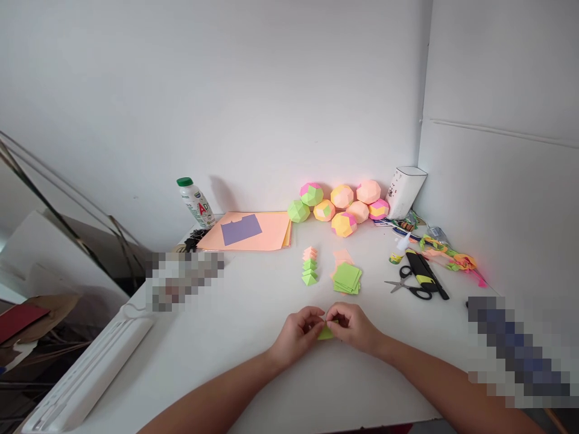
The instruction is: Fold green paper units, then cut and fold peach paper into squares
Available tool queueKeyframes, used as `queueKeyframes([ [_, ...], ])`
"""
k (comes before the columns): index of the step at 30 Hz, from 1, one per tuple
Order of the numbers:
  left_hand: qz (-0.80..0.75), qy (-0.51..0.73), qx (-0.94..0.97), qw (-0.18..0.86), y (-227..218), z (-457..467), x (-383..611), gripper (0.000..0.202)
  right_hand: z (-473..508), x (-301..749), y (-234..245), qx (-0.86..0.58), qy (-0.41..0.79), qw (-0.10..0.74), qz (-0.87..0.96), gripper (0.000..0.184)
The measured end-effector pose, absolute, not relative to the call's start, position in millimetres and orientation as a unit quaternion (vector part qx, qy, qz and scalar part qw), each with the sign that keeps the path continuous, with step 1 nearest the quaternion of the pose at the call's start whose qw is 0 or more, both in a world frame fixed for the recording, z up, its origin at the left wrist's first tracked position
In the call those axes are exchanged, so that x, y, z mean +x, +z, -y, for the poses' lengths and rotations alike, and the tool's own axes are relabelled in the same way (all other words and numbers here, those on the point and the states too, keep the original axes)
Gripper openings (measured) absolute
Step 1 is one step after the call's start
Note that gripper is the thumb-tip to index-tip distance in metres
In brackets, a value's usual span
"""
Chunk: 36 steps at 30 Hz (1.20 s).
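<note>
Between my hands is a small piece of green paper [326, 333], partly hidden by the fingers. My left hand [299, 333] pinches its left side, and my right hand [351, 325] pinches its upper right side. Just beyond them lies a stack of green paper pieces [347, 277] with peach pieces [342, 257] showing behind it. To the left of the stack stands a row of small folded paper units [310, 265], peach at the far end and green at the near end.
Several faceted paper balls [342, 196] sit against the wall. Peach sheets [271, 232] and a bottle [198, 202] are at the back left. Scissors [409, 284], a glue bottle [398, 250] and a black cutter [425, 274] lie right. A white paper trimmer [97, 367] stands left.
</note>
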<state>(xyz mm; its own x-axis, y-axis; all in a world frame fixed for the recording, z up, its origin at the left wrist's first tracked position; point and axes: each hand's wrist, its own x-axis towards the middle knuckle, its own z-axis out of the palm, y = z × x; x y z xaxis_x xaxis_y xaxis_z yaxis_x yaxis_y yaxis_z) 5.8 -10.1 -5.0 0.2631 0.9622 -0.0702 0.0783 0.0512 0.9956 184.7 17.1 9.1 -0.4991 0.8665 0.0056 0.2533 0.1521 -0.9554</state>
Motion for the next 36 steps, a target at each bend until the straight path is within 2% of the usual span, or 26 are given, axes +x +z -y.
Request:
queueKeyframes([
  [3,-0.47,0.379,0.579,0.548,-3,9,6,0.019,-15,183,6,-0.401,0.461,0.317,0.726,0.004],
  [8,-0.471,0.377,0.566,0.562,4,10,6,0.019,-15,181,6,-0.406,0.437,0.318,0.737,0.006],
  [16,-0.471,0.398,0.499,0.609,6,5,-1,0.035,-36,203,15,-0.432,0.417,0.342,0.723,0.01],
  [19,-0.469,0.395,0.485,0.623,5,3,-3,0.041,-36,206,18,-0.4,0.386,0.387,0.736,0.002],
  [22,-0.466,0.386,0.483,0.633,5,3,-3,0.044,-31,202,17,-0.292,0.358,0.377,0.803,0.021],
  [25,-0.46,0.384,0.483,0.638,7,3,-2,0.046,-26,197,11,-0.247,0.348,0.332,0.841,0.025],
  [31,-0.441,0.38,0.497,0.644,9,4,-3,0.049,-24,193,7,-0.27,0.307,0.359,0.839,0.021],
  [36,-0.433,0.389,0.489,0.65,3,4,-1,0.05,-22,188,12,-0.296,0.322,0.395,0.808,0.02],
])
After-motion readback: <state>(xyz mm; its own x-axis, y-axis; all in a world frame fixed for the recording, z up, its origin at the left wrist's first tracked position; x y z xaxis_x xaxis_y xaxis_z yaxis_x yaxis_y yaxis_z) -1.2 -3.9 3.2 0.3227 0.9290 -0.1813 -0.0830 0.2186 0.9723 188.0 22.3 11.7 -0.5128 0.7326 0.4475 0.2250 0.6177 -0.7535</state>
